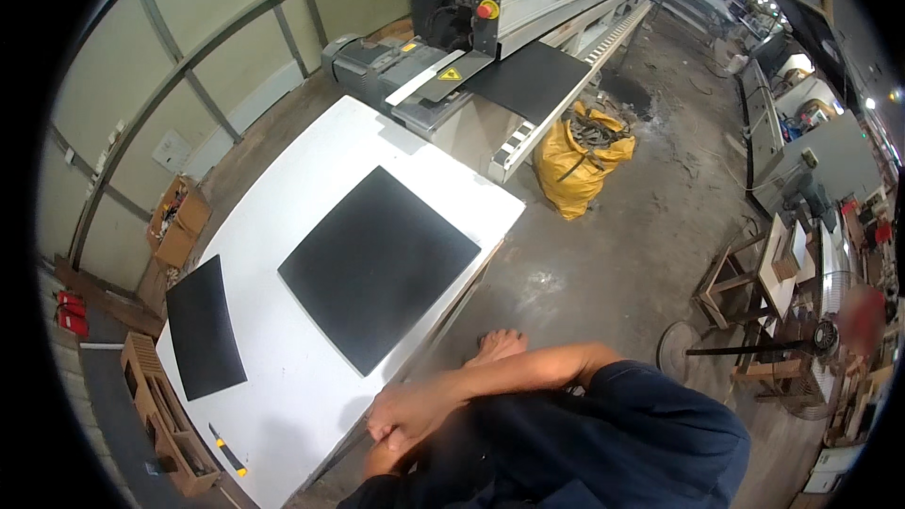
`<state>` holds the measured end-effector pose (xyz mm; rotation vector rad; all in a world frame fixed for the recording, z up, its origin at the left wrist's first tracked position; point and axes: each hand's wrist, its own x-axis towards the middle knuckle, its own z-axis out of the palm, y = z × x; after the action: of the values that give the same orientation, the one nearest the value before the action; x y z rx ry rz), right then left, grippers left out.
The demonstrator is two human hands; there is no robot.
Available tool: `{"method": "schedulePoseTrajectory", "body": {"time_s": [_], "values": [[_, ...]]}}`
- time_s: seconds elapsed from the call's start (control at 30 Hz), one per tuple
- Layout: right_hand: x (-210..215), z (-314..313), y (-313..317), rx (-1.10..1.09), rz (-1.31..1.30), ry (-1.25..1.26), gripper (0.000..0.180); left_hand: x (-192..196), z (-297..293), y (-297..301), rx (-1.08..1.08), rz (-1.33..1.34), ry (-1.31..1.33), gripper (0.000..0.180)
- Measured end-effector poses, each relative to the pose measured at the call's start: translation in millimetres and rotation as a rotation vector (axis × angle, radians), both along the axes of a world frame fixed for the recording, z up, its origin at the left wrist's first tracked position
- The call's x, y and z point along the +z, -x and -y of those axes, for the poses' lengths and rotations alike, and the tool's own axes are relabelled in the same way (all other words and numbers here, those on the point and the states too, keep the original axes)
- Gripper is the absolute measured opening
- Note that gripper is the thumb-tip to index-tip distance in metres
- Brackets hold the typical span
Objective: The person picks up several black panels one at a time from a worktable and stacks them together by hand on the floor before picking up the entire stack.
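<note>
At the near edge of the big white rectangular worktable, I see my right hand laid across my body with its fingers curled down over my left hand; the two press together just at the table's rim. Neither seems to have hold of any object, though the left is mostly covered and I cannot tell how far it is closed. My right forearm runs bare from a dark blue sleeve. Further onto the tabletop lies a large square black sheet, flat and turned diagonally, well apart from my hands. A smaller narrow black sheet lies near the table's left end. Beyond the far end stands a grey cutting machine with a long rail, another black panel resting on its bed. Beside it on the concrete floor sits a yellow sack stuffed with scraps. My bare foot shows below the table edge.
</note>
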<state>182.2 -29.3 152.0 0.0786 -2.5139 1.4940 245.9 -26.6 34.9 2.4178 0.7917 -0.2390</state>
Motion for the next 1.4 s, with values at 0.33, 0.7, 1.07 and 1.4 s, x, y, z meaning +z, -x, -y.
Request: {"method": "schedulePoseTrajectory", "body": {"time_s": [0.33, 0.7, 1.07, 1.4], "values": [[-73, -157, -157, -1.118, 0.046, 0.633, 0.029, 11, 8, 99, 0.552, 0.194, 0.128, 0.043], [-107, -280, -236, -1.575, -0.536, 1.445, 0.029, 23, -10, 119, 0.935, 0.637, 0.317, 0.042], [-106, -204, -162, -1.349, -0.345, 1.391, 0.017, 15, -98, 94, 1.265, 1.116, 0.430, 0.042], [-148, -173, -205, -1.301, -0.509, 1.492, 0.013, -5, -70, 167, 1.811, 1.341, 0.300, 0.057]]}}
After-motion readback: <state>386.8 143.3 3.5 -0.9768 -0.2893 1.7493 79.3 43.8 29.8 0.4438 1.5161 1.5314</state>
